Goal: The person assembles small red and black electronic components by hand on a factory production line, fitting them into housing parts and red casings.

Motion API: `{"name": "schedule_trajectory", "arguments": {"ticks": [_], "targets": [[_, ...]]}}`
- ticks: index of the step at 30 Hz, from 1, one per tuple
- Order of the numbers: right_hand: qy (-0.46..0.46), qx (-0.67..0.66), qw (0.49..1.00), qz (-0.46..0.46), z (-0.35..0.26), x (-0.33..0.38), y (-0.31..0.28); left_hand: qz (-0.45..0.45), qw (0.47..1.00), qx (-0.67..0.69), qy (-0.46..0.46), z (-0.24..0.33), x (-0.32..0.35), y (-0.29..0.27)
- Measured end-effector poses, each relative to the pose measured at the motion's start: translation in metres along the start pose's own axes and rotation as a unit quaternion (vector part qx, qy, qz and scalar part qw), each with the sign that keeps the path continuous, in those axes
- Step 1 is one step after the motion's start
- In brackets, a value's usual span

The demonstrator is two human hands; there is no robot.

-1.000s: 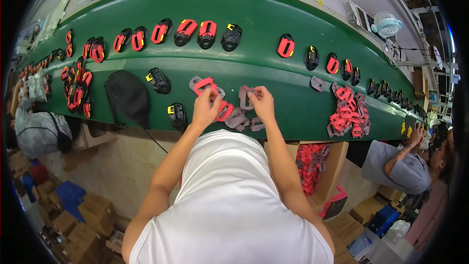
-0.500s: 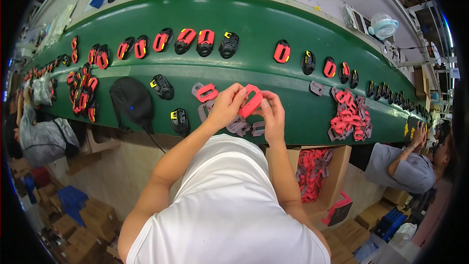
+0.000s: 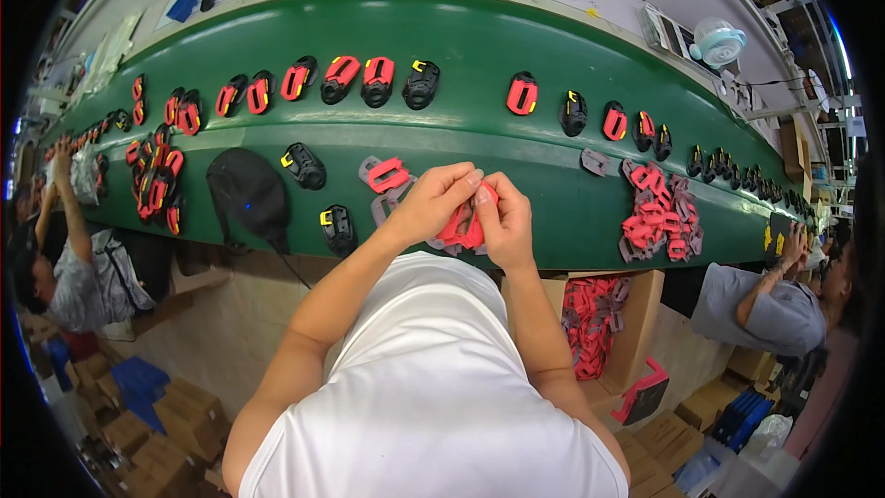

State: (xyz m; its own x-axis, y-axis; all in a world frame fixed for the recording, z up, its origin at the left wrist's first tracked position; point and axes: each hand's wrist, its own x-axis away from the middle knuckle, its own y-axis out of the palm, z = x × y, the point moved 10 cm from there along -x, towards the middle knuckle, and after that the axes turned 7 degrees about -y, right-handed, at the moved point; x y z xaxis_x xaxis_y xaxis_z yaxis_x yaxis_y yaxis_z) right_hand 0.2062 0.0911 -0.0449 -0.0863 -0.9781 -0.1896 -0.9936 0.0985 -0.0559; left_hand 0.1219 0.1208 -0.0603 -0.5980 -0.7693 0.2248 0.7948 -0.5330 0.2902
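My left hand (image 3: 435, 200) and my right hand (image 3: 506, 224) meet in front of my chest, fingers pinched on a red plastic frame (image 3: 460, 231). The fingers cover much of it, and I cannot tell whether it is one piece or two. Just beyond my left hand lies a red piece (image 3: 388, 175) on a grey one (image 3: 371, 167). More grey parts are partly hidden under my hands. To the left, two black shells with yellow tabs rest on the green bench: one farther off (image 3: 304, 167), one nearer (image 3: 338, 230).
Right of my hands sits a heap of red and grey frames (image 3: 656, 212); below it stands a cardboard box (image 3: 636, 332) of similar parts. A black cloth-like bag (image 3: 247, 190) and a red-black pile (image 3: 157, 175) lie left. Black and red units (image 3: 377, 81) line the green belt. Co-workers sit at both sides.
My hands have drawn closer together, and the red frame has turned and dropped lower between them, more covered by my fingers. At the far left, a co-worker has leaned into view with arms raised.
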Motion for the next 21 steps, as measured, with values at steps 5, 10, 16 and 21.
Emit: {"name": "schedule_trajectory", "arguments": {"ticks": [5,10,16,21], "targets": [[-0.089,0.123,0.988,0.016,-0.038,-0.005,0.0,0.013,0.999,-0.022,0.036,0.008,0.001,0.006],[-0.097,0.052,0.993,0.031,-0.052,0.001,-0.004,-0.06,0.981,0.184,0.033,0.019,0.005,0.023],[-0.086,0.016,0.995,0.042,-0.053,0.003,-0.008,-0.103,0.97,0.222,0.017,0.027,0.009,0.036],[-0.144,0.171,0.974,0.037,-0.047,0.012,-0.01,-0.046,0.986,0.154,0.033,0.014,0.011,0.026]]}}
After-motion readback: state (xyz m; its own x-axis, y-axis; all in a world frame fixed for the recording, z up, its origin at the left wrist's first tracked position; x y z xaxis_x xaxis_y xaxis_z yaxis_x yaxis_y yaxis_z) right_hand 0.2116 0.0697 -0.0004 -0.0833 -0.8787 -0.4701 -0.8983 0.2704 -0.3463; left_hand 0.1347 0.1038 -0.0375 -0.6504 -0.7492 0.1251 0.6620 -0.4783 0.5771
